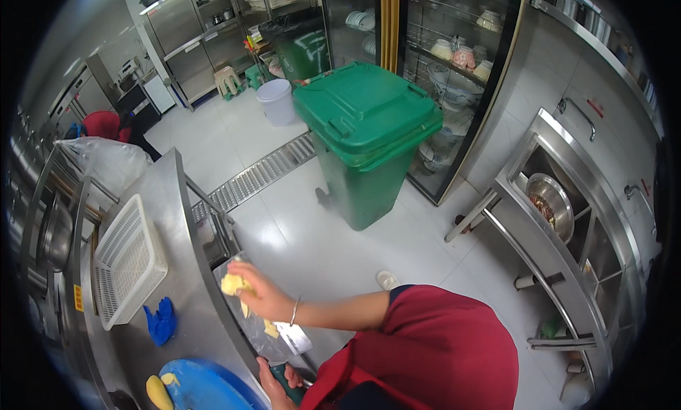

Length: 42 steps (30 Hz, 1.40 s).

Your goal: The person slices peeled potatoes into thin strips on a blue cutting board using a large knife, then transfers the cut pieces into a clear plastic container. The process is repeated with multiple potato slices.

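My right hand (252,293), with a bangle at the wrist, holds pale yellow food pieces (232,284) beyond the steel table's edge. More yellow pieces (271,329) show below it, over a clear plastic bag (260,338). Lower down, my left hand (276,383) grips a dark green handle (287,384); the tool's working end is mostly hidden by my red clothing. Near that hand is a round blue cutting board (207,386). At the board's left edge lies a longish yellow vegetable or fruit (159,393) beside a small cut piece (170,378).
The steel table (173,218) carries a white plastic basket (130,263) and a crumpled blue glove (160,320). A lidded green wheeled bin (367,144) stands beyond a floor drain grate (260,173). A steel sink unit (532,144) holds a metal bowl (550,208). Another person (104,126) bends at far left.
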{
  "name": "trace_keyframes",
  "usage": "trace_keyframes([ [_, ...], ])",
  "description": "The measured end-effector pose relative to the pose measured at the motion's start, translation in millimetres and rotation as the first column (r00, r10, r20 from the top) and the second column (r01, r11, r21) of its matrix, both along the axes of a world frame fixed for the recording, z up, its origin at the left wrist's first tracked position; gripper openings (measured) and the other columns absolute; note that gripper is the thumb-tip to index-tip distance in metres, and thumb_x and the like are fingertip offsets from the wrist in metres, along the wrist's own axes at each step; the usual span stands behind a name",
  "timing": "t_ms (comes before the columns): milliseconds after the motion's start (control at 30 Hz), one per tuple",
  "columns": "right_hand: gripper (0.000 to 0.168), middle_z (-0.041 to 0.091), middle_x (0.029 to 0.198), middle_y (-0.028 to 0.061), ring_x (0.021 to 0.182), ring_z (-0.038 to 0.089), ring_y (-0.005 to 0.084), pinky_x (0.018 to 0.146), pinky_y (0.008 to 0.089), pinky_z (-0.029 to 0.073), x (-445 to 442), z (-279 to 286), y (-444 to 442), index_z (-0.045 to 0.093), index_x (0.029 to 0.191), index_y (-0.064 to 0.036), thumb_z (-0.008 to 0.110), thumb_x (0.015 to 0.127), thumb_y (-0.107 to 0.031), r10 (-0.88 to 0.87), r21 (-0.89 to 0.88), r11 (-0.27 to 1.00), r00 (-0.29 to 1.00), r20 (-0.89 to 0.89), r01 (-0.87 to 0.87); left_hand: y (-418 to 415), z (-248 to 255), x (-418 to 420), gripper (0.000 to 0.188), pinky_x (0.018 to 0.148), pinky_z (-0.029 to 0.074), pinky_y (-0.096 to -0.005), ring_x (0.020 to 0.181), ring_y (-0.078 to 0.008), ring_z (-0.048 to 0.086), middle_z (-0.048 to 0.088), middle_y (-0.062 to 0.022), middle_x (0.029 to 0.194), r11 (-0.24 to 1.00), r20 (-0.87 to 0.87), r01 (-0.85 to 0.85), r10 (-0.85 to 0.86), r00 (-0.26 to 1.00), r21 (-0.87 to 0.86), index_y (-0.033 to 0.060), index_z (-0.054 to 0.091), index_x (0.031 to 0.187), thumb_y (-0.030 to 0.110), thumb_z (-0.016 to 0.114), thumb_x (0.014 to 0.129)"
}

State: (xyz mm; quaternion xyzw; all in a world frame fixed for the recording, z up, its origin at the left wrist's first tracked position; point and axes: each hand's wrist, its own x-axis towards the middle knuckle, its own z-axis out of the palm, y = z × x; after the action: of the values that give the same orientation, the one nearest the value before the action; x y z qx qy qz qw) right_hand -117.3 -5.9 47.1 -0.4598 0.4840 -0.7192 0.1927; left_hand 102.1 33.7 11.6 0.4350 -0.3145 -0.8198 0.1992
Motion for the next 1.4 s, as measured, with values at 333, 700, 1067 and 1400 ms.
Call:
trace_keyframes([
  [333,0.022,0.061,0.102,0.0076,0.094,0.058,0.0153,0.084,0.0283,0.047,-330,23,85,0.06,0.11,-0.001,0.057,0.088,-0.002,-0.38,-0.057,0.925,0.909,-0.171,0.376,27,-25,-217,0.07,0.044,0.035,-0.0303,0.037,-0.0166,0.036,0.037,-0.0031,0.048,0.852,-0.424,0.508,-0.418,0.803,0.123,0.0081,0.057,0.092,0.073,0.03,0.09],
  [700,0.054,0.062,0.11,0.028,0.101,0.062,0.0411,0.084,0.0471,0.051,-491,-37,3,0.043,0.121,0.005,0.065,0.08,-0.022,-0.03,0.73,0.421,0.813,-0.582,0.538,55,25,-298,0.055,0.045,0.039,-0.0322,0.039,-0.015,0.038,0.043,-0.0041,0.054,0.957,-0.105,0.29,-0.287,0.952,0.015,0.0098,0.054,0.103,0.061,0.034,0.097],
  [1067,0.022,0.064,0.077,0.0082,0.071,0.059,0.0178,0.066,0.0347,0.049,-574,140,-74,0.062,0.072,-0.003,0.08,0.067,-0.016,0.216,0.679,0.621,0.748,-0.628,0.392,0,30,-376,0.056,0.046,0.042,-0.0346,0.043,-0.0203,0.045,0.047,-0.0075,0.054,0.97,-0.02,0.242,-0.242,0.97,-0.023,0.0037,0.049,0.073,0.05,0.035,0.1],
  [1400,0.023,0.064,0.078,0.0076,0.072,0.057,0.0184,0.07,0.0348,0.048,-578,160,-90,0.066,0.078,-0.001,0.082,0.069,-0.015,0.046,0.694,0.58,0.833,-0.552,0.427,-69,67,-598,0.042,0.049,0.05,-0.0367,0.053,-0.019,0.055,0.058,-0.0113,0.074,0.783,0.362,0.495,-0.367,0.857,-0.377,-0.0045,0.053,0.1,0.035,0.037,0.101],
])
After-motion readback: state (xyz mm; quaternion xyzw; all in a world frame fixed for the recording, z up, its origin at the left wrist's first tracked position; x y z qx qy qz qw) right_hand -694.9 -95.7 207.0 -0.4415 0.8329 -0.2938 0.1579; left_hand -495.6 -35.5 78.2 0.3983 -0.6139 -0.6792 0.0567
